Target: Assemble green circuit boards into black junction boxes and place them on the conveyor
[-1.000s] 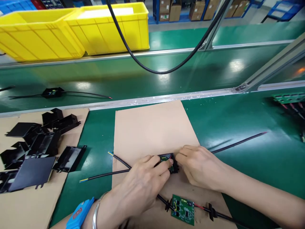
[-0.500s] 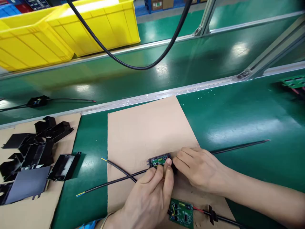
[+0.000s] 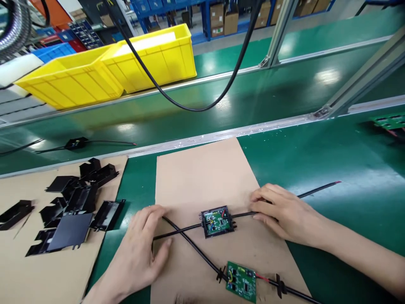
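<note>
A black plastic case with a green circuit board inside lies face up on the cardboard sheet, a black cable leaving each side. My left hand is over the left cable, thumb and fingers spread apart; that cable's far end is hidden by the hand. On the other side, my right hand has its thumb and fingers closed around the right cable, whose red-tipped end shows beyond the hand. Nearer to me lies a second, bare circuit board with black cables and grommets; its left cable crosses the first.
Several black plastic cases lie on another cardboard sheet at left. A wired case sits beyond the metal rail. Yellow bins stand behind. A black cable loop hangs ahead. Green boards are at far right.
Both hands have moved off the case and apart, the left one leftward and the right one along the right cable. The board in the case is now uncovered. The view has tilted up.
</note>
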Available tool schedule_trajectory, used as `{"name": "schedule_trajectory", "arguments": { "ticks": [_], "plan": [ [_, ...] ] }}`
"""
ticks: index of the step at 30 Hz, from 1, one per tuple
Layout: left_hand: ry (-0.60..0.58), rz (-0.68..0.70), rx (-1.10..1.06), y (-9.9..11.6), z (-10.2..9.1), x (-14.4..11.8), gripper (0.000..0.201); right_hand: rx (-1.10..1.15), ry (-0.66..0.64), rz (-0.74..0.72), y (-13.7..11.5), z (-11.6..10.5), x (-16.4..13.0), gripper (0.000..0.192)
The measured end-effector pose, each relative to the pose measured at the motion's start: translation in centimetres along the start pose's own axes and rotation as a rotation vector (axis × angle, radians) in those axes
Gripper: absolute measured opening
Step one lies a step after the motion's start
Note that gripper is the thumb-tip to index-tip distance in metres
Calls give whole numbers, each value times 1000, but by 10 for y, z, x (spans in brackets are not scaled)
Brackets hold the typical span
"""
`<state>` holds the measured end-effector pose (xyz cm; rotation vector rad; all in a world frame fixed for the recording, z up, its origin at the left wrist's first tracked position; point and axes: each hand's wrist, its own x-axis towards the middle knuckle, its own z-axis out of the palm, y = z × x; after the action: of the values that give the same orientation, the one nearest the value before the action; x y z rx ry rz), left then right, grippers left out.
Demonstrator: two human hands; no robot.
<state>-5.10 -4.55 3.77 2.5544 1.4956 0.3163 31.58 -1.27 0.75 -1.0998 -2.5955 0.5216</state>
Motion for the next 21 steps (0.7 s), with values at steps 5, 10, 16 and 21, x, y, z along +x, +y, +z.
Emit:
{"name": "schedule_trajectory", "arguments": {
  "ticks": [5, 10, 16, 21],
  "plan": [
    [3, -13, 85, -14, 13, -22, 9, 74, 217, -95, -2, -2, 7, 15],
    [93, 4, 158, -25, -12, -2, 12, -36, 403, -225, 16, -37, 50, 12],
    [185, -146, 431, -73, -53, 143, 16, -281, 343, -15, 94, -90, 157, 25],
    [175, -151, 370, -94, -28, 207, 20, -383, 179, 220, 136, -100, 189, 45]
  ]
}}
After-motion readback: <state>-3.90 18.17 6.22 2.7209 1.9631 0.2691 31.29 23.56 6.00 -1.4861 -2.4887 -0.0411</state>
